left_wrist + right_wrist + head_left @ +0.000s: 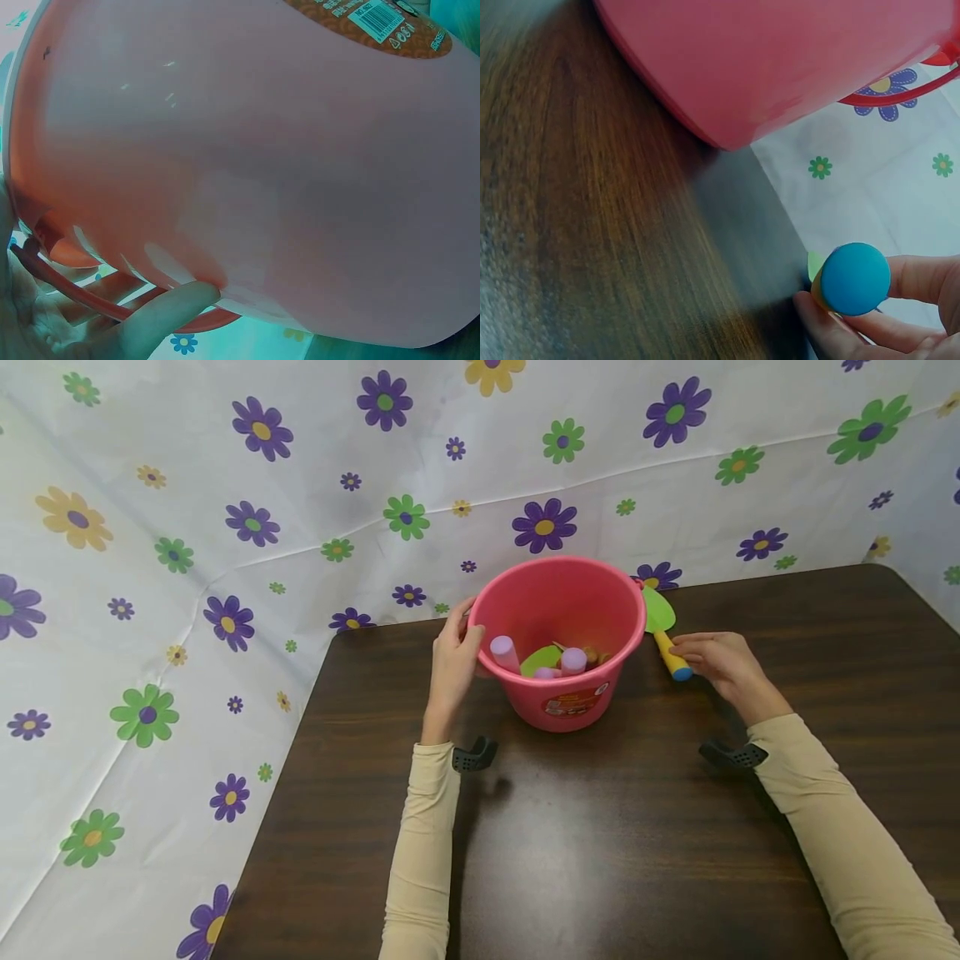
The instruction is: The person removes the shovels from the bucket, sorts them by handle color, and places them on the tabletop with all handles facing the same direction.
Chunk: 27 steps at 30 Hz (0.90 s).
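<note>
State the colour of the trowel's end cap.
Blue; the cap shows best in the right wrist view.

You can pass across the dark-brown wooden desk (585,827) in front of the round pink plastic bucket (558,597); behind it, the white flower-patterned sheet (480,468) blocks you.

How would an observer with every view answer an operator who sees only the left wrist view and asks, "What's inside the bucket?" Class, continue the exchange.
Observer: Lilac-ended pieces are among the things in the bucket.
Operator: What's happening on the other side?
Observer: The right grip holds a trowel by its yellow handle.
Operator: What colour is the end of that handle?
Observer: The end is blue.
</note>
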Tool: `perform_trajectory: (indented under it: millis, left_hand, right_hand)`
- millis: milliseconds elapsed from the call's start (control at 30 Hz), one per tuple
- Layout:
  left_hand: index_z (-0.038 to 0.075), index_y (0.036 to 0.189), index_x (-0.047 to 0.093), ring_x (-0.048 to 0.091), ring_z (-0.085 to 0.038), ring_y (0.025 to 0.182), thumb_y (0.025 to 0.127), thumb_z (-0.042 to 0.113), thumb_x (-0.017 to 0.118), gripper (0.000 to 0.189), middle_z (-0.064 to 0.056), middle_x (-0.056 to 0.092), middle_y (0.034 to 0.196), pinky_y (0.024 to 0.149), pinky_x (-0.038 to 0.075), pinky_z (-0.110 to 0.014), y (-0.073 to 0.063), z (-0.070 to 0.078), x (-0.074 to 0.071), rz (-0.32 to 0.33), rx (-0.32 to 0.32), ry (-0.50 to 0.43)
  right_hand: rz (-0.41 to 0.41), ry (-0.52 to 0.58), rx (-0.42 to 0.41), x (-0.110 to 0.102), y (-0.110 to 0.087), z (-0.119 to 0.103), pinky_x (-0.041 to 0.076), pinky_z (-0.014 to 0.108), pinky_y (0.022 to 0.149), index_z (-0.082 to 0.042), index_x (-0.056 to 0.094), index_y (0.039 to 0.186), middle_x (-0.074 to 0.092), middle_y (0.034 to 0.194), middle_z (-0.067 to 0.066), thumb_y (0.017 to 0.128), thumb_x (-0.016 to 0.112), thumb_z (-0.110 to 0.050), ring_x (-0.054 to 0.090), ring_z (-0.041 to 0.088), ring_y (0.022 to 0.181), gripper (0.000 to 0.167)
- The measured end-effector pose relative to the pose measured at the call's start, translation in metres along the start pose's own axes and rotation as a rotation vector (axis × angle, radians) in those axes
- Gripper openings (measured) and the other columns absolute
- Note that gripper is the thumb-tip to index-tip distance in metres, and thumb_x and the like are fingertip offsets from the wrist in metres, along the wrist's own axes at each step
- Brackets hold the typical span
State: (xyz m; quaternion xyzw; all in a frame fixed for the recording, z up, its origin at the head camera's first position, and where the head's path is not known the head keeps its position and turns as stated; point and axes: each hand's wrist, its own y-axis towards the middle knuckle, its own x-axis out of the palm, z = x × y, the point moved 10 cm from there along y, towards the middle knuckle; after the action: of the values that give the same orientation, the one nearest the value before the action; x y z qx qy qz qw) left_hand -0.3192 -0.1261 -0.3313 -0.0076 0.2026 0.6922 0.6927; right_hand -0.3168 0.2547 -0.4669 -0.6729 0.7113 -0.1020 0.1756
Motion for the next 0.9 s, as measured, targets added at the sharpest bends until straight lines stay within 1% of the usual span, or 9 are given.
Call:
perform_trajectory:
  millis: [133, 233, 333, 433, 533, 700, 767, 833, 900]
  left_hand:
    - [0.014, 0.15, 0.053, 0.071, -0.026, 0.103, 0.1, 0.023, 0.054, 0.051, -0.008, 0.067, 0.134, 0.074, 0.064, -0.041, 0.001, 0.0, 0.0, -0.001, 0.002, 0.002]
    - [0.014, 0.15, 0.053, 0.07, -0.028, 0.106, 0.099, 0.023, 0.054, 0.051, -0.008, 0.067, 0.134, 0.077, 0.063, -0.041, 0.001, 0.0, -0.001, 0.001, 0.004, 0.003]
    - [0.014, 0.15, 0.053, 0.07, -0.028, 0.106, 0.099, 0.023, 0.055, 0.052, -0.008, 0.067, 0.135, 0.077, 0.063, -0.041, 0.001, 0.0, -0.001, 0.0, 0.003, 0.005]
    - [0.015, 0.15, 0.052, 0.071, -0.026, 0.103, 0.099, 0.024, 0.054, 0.053, -0.008, 0.067, 0.134, 0.075, 0.064, -0.041, 0.0, -0.001, -0.001, -0.001, 0.0, 0.004]
    - [0.014, 0.151, 0.052, 0.072, -0.025, 0.101, 0.098, 0.025, 0.054, 0.053, -0.008, 0.067, 0.134, 0.074, 0.064, -0.04, 0.001, 0.0, -0.001, 0.0, 0.003, 0.005]
    - [0.014, 0.151, 0.052, 0.072, -0.024, 0.1, 0.098, 0.025, 0.055, 0.054, -0.008, 0.067, 0.135, 0.071, 0.064, -0.04, 0.001, 0.0, -0.001, -0.003, 0.003, 0.0]
    - [0.014, 0.151, 0.052, 0.072, -0.025, 0.1, 0.098, 0.025, 0.055, 0.054, -0.008, 0.067, 0.135, 0.07, 0.064, -0.043, 0.001, -0.001, -0.001, -0.006, 0.003, -0.005]
    - [0.014, 0.151, 0.051, 0.072, -0.025, 0.099, 0.098, 0.025, 0.054, 0.054, -0.009, 0.067, 0.134, 0.07, 0.063, -0.047, 0.001, -0.001, -0.001, -0.008, 0.003, -0.009]
    - [0.015, 0.151, 0.051, 0.072, -0.025, 0.099, 0.099, 0.024, 0.054, 0.053, -0.009, 0.066, 0.134, 0.07, 0.063, -0.049, 0.001, -0.002, 0.0, -0.012, 0.001, -0.014]
  right_hand:
    - [0.006, -0.089, -0.039, 0.002, 0.0, -0.004, 0.038, 0.037, 0.114, 0.008, 0.042, 0.153, 0.04, 0.154, 0.022, 0.104, 0.063, -0.026, 0.054, 0.01, 0.109, 0.064]
    - [0.015, -0.16, -0.063, 0.003, 0.0, -0.008, 0.041, 0.036, 0.111, 0.01, 0.042, 0.152, 0.037, 0.157, 0.029, 0.104, 0.061, -0.026, 0.053, 0.021, 0.119, 0.062]
    - [0.025, -0.229, -0.082, 0.004, 0.001, -0.01, 0.047, 0.031, 0.104, 0.012, 0.045, 0.149, 0.04, 0.154, 0.032, 0.104, 0.062, -0.026, 0.052, 0.031, 0.125, 0.061]
    - [0.019, -0.297, -0.115, 0.006, 0.002, -0.013, 0.056, 0.024, 0.09, 0.015, 0.049, 0.144, 0.046, 0.147, 0.035, 0.103, 0.062, -0.025, 0.057, 0.033, 0.12, 0.058]
    - [0.016, -0.355, -0.147, 0.008, 0.002, -0.017, 0.059, 0.02, 0.075, 0.016, 0.053, 0.138, 0.052, 0.139, 0.036, 0.103, 0.062, -0.026, 0.062, 0.031, 0.11, 0.056]
    - [0.021, -0.406, -0.16, 0.009, 0.0, -0.021, 0.06, 0.021, 0.07, 0.017, 0.055, 0.135, 0.054, 0.134, 0.037, 0.103, 0.061, -0.027, 0.06, 0.036, 0.11, 0.055]
    - [0.041, -0.413, -0.172, 0.008, 0.0, -0.022, 0.059, 0.019, 0.069, 0.018, 0.056, 0.134, 0.055, 0.132, 0.036, 0.104, 0.06, -0.028, 0.063, 0.029, 0.102, 0.055]
    - [0.074, -0.405, -0.198, 0.005, -0.002, -0.025, 0.058, 0.018, 0.068, 0.018, 0.057, 0.132, 0.058, 0.129, 0.036, 0.105, 0.058, -0.028, 0.066, 0.015, 0.09, 0.054]
    - [0.12, -0.383, -0.233, 0.001, -0.004, -0.028, 0.058, 0.017, 0.067, 0.018, 0.059, 0.13, 0.061, 0.125, 0.035, 0.105, 0.056, -0.028, 0.064, 0.002, 0.077, 0.053]
